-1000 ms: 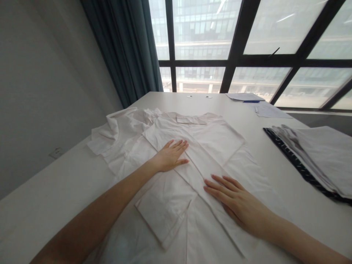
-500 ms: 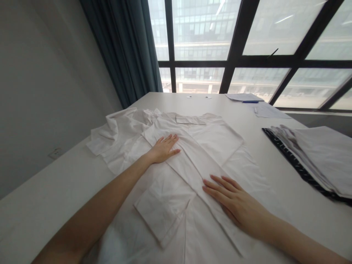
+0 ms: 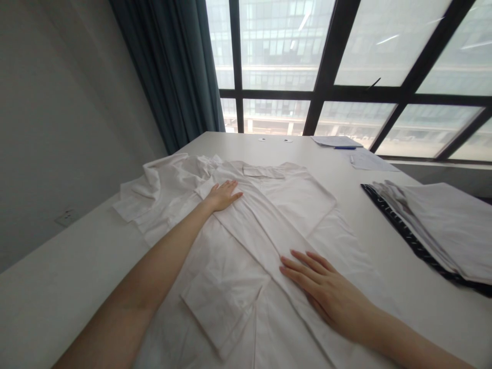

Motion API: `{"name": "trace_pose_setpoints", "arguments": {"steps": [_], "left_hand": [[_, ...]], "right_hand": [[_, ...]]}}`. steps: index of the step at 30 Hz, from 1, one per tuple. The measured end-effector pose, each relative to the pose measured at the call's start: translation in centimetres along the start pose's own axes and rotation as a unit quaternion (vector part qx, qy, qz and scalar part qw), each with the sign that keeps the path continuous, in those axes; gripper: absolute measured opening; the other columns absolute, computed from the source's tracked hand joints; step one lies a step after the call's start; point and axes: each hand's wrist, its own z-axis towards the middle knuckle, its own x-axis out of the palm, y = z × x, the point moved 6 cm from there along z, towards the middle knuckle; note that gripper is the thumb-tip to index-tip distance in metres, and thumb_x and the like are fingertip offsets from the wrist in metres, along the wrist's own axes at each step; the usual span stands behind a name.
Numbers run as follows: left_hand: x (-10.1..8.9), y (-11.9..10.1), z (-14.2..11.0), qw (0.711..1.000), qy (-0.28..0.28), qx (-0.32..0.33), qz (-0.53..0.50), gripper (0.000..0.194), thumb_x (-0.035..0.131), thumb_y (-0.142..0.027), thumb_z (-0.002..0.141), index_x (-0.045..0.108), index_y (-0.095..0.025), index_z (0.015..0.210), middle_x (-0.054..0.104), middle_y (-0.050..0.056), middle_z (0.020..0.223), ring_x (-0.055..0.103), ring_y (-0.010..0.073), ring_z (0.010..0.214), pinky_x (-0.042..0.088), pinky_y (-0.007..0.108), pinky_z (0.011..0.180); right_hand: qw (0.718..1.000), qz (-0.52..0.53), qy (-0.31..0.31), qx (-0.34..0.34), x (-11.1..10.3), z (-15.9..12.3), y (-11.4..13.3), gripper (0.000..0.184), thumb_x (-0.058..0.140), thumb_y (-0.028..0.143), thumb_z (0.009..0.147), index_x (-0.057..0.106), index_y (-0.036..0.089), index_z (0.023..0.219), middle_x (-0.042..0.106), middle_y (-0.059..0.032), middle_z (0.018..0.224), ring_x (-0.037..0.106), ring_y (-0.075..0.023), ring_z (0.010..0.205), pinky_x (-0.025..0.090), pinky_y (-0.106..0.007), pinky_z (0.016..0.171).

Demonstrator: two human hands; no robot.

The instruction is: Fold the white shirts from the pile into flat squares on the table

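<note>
Far L: wall w/ an outlet (image 3: 67, 218), then blue curtain (image 3: 177, 72) hanging behind the white desk (image 3: 77, 277). The white garment (image 3: 265, 220) lies spread flat on the desk, mid-view, running from the near edge of view toward the far end; its L upper part is bunched and wrinkled. Near the bottom, L of ctr, a cuff-like flap (image 3: 221, 318) lies flat over the cloth.

L hand (image 3: 223, 196) is palm-down on the upper garment; its fingers are close tog., thumb apart, nothing clamped. Collar-like strip (image 3: 264, 171) lies just beyond, a bit to the R. A long folded band slants from near the L hand down to the R hand (image 3: 326, 289), which also rests flat on it: fingers slightly apart, thumb mostly hidden, nothing gripped.

Step in hand, I'd judge: pressing/smoothing the folded layers flat. Next move prob. calls for light, even pressure, then a clean lift so the layers don't drag; bunched L part looks likeliest to need attn.

Far R, near the window (image 3: 277, 46): papers (image 3: 334, 140) w/ a blue pen (image 3: 345, 148) at their near edge. Closer in, a white cloth stack (image 3: 453, 220) sits on a black item w/ white marks (image 3: 403, 233); can't tell what.
</note>
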Motion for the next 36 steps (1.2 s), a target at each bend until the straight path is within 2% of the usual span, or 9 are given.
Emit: {"name": "trace_pose_setpoints", "arguments": {"steps": [6,8,11,13,15,19,26,31,36], "left_hand": [[-0.3,0.1,0.5,0.999,-0.022,-0.032,0.014,0.061,0.019,-0.05,0.1,0.025,-0.019,0.152,0.023,0.009,0.159,0.021,0.0243,0.146,0.019,0.048,0.116],[-0.7,-0.5,0.0,0.999,-0.034,-0.03,0.021,0.059,0.02,-0.044,0.1,0.027,-0.016,0.151,0.025,0.011,0.158,0.022,0.0242,0.146,0.018,0.047,0.116],[-1.1,-2.2,-0.6,0.999,-0.041,0.001,0.026,0.055,0.022,-0.037,0.1,0.029,-0.015,0.15,0.026,0.01,0.158,0.022,0.0197,0.146,0.014,0.04,0.118],[-1.0,-3.3,-0.8,0.999,-0.029,0.027,0.023,0.056,0.024,-0.041,0.1,0.029,-0.017,0.15,0.024,0.008,0.159,0.021,0.018,0.146,0.014,0.038,0.118],[-0.7,-3.8,-0.5,0.999,-0.012,0.034,0.017,0.06,0.024,-0.048,0.099,0.028,-0.017,0.151,0.023,0.008,0.159,0.02,0.0202,0.147,0.016,0.042,0.117],[-0.1,-2.2,1.0,1.0,0.005,-0.008,0.008,0.069,0.018,-0.058,0.097,0.025,-0.016,0.152,0.019,0.012,0.159,0.018,0.0258,0.147,0.019,0.049,0.115],[0.1,1.5,4.6,0.998,0.002,-0.06,0.006,0.068,0.016,-0.055,0.097,0.025,-0.016,0.152,0.02,0.012,0.159,0.017,0.024,0.147,0.017,0.045,0.117],[0.0,2.9,6.5,0.997,-0.004,-0.075,0.006,0.073,0.016,-0.057,0.096,0.022,-0.011,0.152,0.019,0.013,0.16,0.017,0.0242,0.147,0.016,0.042,0.118],[-0.1,4.1,7.8,0.996,-0.001,-0.09,0.006,0.072,0.017,-0.058,0.096,0.024,-0.014,0.153,0.017,0.012,0.16,0.017,0.0245,0.147,0.017,0.041,0.117]], "right_hand": [[1.0,-0.003,-0.01,0.0,-0.1,0.0,-0.1,0.058,0.039,0.014,0.094,0.032,0.028,0.15,0.036,-0.0008,0.154,0.024,-0.0199,0.145,0.024,-0.045,0.117],[1.0,-0.003,-0.014,0.0,-0.2,0.1,-0.1,0.058,0.039,0.014,0.094,0.033,0.028,0.15,0.037,-0.0011,0.154,0.024,-0.0196,0.145,0.025,-0.045,0.117],[1.0,-0.003,-0.018,-0.002,-0.4,0.1,0.0,0.057,0.04,0.015,0.095,0.034,0.028,0.149,0.038,-0.0018,0.153,0.026,-0.0194,0.144,0.025,-0.044,0.116],[1.0,-0.005,-0.018,-0.001,-0.5,0.1,0.1,0.056,0.039,0.016,0.095,0.034,0.028,0.15,0.038,-0.002,0.153,0.027,-0.0192,0.144,0.025,-0.044,0.117],[1.0,-0.008,-0.019,-0.001,-0.4,0.1,0.1,0.056,0.039,0.016,0.095,0.034,0.029,0.15,0.038,-0.0019,0.153,0.027,-0.0191,0.144,0.026,-0.044,0.117],[1.0,-0.006,-0.03,-0.001,-0.1,-0.1,0.0,0.059,0.04,0.015,0.094,0.031,0.031,0.151,0.037,-0.001,0.154,0.027,-0.019,0.144,0.025,-0.044,0.117],[1.0,-0.018,-0.023,-0.001,0.3,-0.2,0.0,0.067,0.041,0.011,0.091,0.025,0.032,0.153,0.034,0.0004,0.155,0.028,-0.0199,0.143,0.026,-0.044,0.117],[0.999,-0.025,-0.023,-0.008,0.0,-0.1,0.1,0.068,0.045,0.012,0.089,0.028,0.031,0.152,0.035,0.0007,0.153,0.032,-0.021,0.142,0.031,-0.042,0.115],[0.998,-0.045,-0.042,-0.022,-0.2,-0.1,0.0,0.07,0.049,0.014,0.088,0.026,0.031,0.153,0.037,0.0026,0.152,0.035,-0.0195,0.14,0.033,-0.037,0.114]]}}
